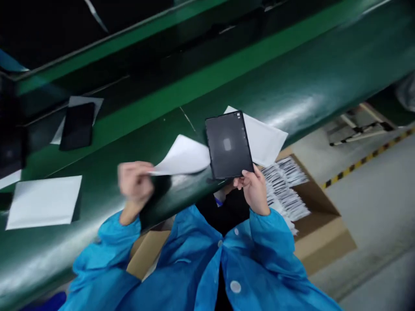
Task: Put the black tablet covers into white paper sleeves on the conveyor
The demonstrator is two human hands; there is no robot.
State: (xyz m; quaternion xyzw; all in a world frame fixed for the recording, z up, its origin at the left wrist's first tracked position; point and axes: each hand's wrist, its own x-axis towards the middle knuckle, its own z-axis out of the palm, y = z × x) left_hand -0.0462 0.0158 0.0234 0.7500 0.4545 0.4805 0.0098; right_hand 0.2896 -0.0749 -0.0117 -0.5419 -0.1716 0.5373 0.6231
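Over the worktop's (113,160) near edge, my right hand (255,188) grasps the dark panel (231,151) at its lower right corner, thumb on the face. My left hand (136,183), blurred, pinches the left corner of a curved white sheet (183,157). I judge the panel stiff, fairly light and smooth enough to slip: hold by rim or corners. The sheet appears soft and likely to crease: pinch one corner. Behind the panel, a second white sheet (266,138) shows; I cannot tell whether it is held.

A green bench (308,95) carries a white sheet (44,202) and a black panel (77,127) overlapping paler paper (81,100).
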